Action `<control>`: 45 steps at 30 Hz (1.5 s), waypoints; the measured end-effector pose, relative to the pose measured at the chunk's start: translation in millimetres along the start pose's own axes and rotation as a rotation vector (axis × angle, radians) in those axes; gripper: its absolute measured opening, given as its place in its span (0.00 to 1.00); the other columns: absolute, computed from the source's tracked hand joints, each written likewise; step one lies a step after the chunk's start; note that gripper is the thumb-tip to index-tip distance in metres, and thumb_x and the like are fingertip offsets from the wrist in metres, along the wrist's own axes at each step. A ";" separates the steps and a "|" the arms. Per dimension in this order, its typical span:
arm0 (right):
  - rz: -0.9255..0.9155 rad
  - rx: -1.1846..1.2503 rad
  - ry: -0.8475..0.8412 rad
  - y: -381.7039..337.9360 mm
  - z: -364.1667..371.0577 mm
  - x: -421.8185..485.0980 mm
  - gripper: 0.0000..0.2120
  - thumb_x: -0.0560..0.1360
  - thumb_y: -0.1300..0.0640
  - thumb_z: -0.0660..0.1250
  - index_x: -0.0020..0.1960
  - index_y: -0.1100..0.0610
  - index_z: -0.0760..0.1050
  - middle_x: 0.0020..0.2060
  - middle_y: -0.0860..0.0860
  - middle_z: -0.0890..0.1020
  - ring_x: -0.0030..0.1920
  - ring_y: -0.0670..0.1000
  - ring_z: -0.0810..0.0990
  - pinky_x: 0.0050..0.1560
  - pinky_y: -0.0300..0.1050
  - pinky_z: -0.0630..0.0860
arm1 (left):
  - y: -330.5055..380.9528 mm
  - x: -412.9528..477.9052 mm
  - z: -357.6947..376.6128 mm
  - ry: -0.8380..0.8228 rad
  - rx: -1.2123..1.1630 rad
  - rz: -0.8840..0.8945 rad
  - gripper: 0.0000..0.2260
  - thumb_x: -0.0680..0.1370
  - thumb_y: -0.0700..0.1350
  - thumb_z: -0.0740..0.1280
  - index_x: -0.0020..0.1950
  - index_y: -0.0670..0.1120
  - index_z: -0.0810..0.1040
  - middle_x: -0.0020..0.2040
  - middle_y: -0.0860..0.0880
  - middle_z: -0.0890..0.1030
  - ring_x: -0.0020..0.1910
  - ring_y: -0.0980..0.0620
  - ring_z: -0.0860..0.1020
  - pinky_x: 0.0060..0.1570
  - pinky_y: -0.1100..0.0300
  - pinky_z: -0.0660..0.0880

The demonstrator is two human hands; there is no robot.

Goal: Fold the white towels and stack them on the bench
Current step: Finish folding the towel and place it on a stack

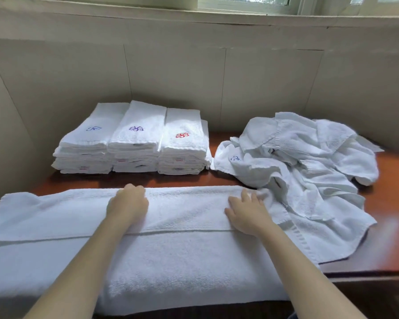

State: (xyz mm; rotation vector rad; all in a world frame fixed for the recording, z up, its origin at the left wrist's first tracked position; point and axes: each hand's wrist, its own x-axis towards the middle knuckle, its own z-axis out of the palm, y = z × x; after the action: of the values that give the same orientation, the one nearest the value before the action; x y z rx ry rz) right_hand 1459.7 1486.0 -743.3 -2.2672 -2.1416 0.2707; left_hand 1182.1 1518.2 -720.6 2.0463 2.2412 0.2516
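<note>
A long white towel [171, 254] lies folded lengthwise across the front of the reddish wooden bench [389, 226]. My left hand [128, 201] rests near the towel's far edge with its fingers curled down on the cloth. My right hand [247, 212] lies flat on the towel further right, fingers spread, touching the crumpled pile. Three stacks of folded white towels [134, 139] stand side by side at the back left, with blue, purple and red embroidered marks on top. A heap of unfolded white towels [297, 171] fills the right of the bench.
Beige panelled walls [171, 77] close in the bench at the back and the left. A window sill [240, 17] runs above. The bench's front edge [366, 275] shows at the right, past the towel's end.
</note>
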 end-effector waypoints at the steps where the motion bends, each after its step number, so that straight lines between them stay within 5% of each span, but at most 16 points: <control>1: 0.003 0.028 0.023 0.1 -3.5 -2.8 0.19 0.80 0.46 0.52 0.66 0.54 0.68 0.71 0.58 0.64 0.71 0.62 0.61 0.68 0.55 0.61 | 21.7 1.1 5.6 0.011 -0.046 0.082 0.14 0.80 0.44 0.54 0.61 0.46 0.74 0.61 0.45 0.72 0.59 0.44 0.71 0.57 0.51 0.71; 4: 0.150 0.138 0.283 10.6 -15.8 -13.1 0.14 0.79 0.53 0.55 0.59 0.57 0.73 0.59 0.55 0.73 0.61 0.59 0.71 0.54 0.48 0.71 | 79.0 2.4 25.5 0.001 -0.173 0.265 0.15 0.79 0.45 0.56 0.64 0.47 0.74 0.64 0.46 0.72 0.65 0.44 0.69 0.61 0.50 0.70; 7: 0.352 0.188 0.425 36.2 -22.2 -22.2 0.16 0.78 0.54 0.56 0.64 0.59 0.68 0.63 0.56 0.72 0.60 0.61 0.70 0.54 0.51 0.70 | 115.3 5.7 45.6 -0.101 -0.198 0.342 0.24 0.79 0.47 0.58 0.75 0.50 0.61 0.75 0.46 0.61 0.75 0.44 0.56 0.71 0.47 0.56; 10: 0.402 0.360 0.261 63.1 -19.3 -26.4 0.21 0.78 0.50 0.58 0.66 0.62 0.64 0.59 0.59 0.75 0.60 0.61 0.72 0.55 0.52 0.71 | 133.9 9.8 56.5 -0.161 -0.158 0.288 0.25 0.77 0.46 0.58 0.75 0.51 0.59 0.72 0.47 0.65 0.73 0.44 0.59 0.71 0.43 0.50; 14: 0.316 0.572 0.183 78.2 -17.7 -26.4 0.15 0.72 0.56 0.68 0.57 0.56 0.72 0.51 0.52 0.77 0.51 0.52 0.76 0.44 0.43 0.70 | 135.7 14.1 45.5 -0.130 -0.175 0.304 0.14 0.71 0.39 0.60 0.53 0.51 0.73 0.52 0.50 0.74 0.59 0.45 0.70 0.72 0.46 0.52; 16: 0.272 0.736 0.134 81.1 -23.9 -26.3 0.09 0.69 0.64 0.69 0.47 0.55 0.74 0.41 0.50 0.75 0.40 0.49 0.74 0.36 0.41 0.68 | 132.7 10.2 35.8 -0.143 -0.248 0.364 0.11 0.67 0.34 0.59 0.39 0.51 0.68 0.41 0.54 0.71 0.49 0.47 0.71 0.59 0.55 0.65; 18: 0.222 0.863 0.093 81.6 -30.7 -28.7 0.13 0.67 0.72 0.65 0.37 0.54 0.74 0.31 0.49 0.73 0.33 0.49 0.71 0.33 0.39 0.66 | 131.2 5.6 27.1 -0.144 -0.283 0.412 0.13 0.65 0.31 0.58 0.35 0.49 0.62 0.37 0.53 0.69 0.43 0.46 0.70 0.36 0.60 0.61; 21: 0.159 0.977 0.086 77.8 -38.1 -36.8 0.19 0.64 0.79 0.56 0.32 0.55 0.70 0.27 0.48 0.71 0.30 0.47 0.67 0.26 0.34 0.63 | 133.9 -2.7 13.0 -0.264 -0.430 0.480 0.13 0.66 0.32 0.63 0.40 0.50 0.69 0.41 0.52 0.74 0.44 0.48 0.73 0.33 0.60 0.65; 24: 0.114 1.058 0.020 74.3 -45.6 -44.8 0.19 0.65 0.78 0.54 0.40 0.56 0.71 0.38 0.51 0.75 0.35 0.47 0.71 0.23 0.31 0.65 | 146.0 -13.8 4.7 -0.405 -0.583 0.574 0.19 0.67 0.36 0.70 0.55 0.53 0.76 0.44 0.53 0.76 0.40 0.57 0.75 0.35 0.70 0.70; 29: 0.061 0.930 -0.074 70.2 -50.2 -55.4 0.12 0.61 0.62 0.67 0.42 0.53 0.72 0.41 0.48 0.76 0.40 0.48 0.72 0.36 0.40 0.64 | 161.3 -22.4 14.1 -0.223 -0.552 0.667 0.11 0.73 0.42 0.68 0.54 0.51 0.80 0.48 0.58 0.81 0.49 0.60 0.77 0.48 0.68 0.72; 33: 0.050 0.952 0.134 64.3 -48.5 -56.1 0.08 0.72 0.56 0.68 0.39 0.56 0.70 0.36 0.49 0.73 0.38 0.49 0.70 0.41 0.45 0.65 | 160.4 -22.5 18.3 -0.190 -0.592 0.628 0.09 0.74 0.43 0.68 0.52 0.51 0.81 0.49 0.57 0.82 0.51 0.59 0.78 0.51 0.62 0.74; 37: 0.019 0.883 0.136 55.1 -47.0 -56.1 0.25 0.76 0.42 0.62 0.39 0.64 0.77 0.32 0.53 0.76 0.36 0.52 0.74 0.41 0.44 0.67 | 162.7 -23.6 19.2 -0.144 -0.565 0.634 0.08 0.73 0.44 0.68 0.51 0.52 0.81 0.50 0.56 0.82 0.51 0.59 0.77 0.52 0.61 0.73; 40: 0.010 0.729 0.337 47.7 -41.6 -45.7 0.13 0.76 0.53 0.64 0.38 0.60 0.79 0.32 0.50 0.77 0.39 0.51 0.76 0.38 0.41 0.68 | 163.8 -24.3 19.0 -0.121 -0.556 0.646 0.08 0.73 0.42 0.67 0.51 0.49 0.81 0.49 0.55 0.82 0.50 0.57 0.77 0.51 0.59 0.73; 45: 0.102 1.120 0.716 67.6 -53.4 -21.7 0.15 0.78 0.56 0.64 0.33 0.51 0.74 0.28 0.44 0.74 0.32 0.43 0.71 0.35 0.37 0.67 | 160.8 -18.9 19.0 -0.023 -0.529 0.627 0.04 0.76 0.43 0.67 0.42 0.50 0.75 0.37 0.56 0.75 0.43 0.52 0.74 0.35 0.66 0.65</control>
State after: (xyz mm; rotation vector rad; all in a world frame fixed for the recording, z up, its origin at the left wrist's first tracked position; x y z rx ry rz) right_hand 1532.6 1466.0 -696.8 -1.4519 -1.0574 0.4234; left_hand 1344.8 1514.2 -710.1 2.3150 1.2514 0.7596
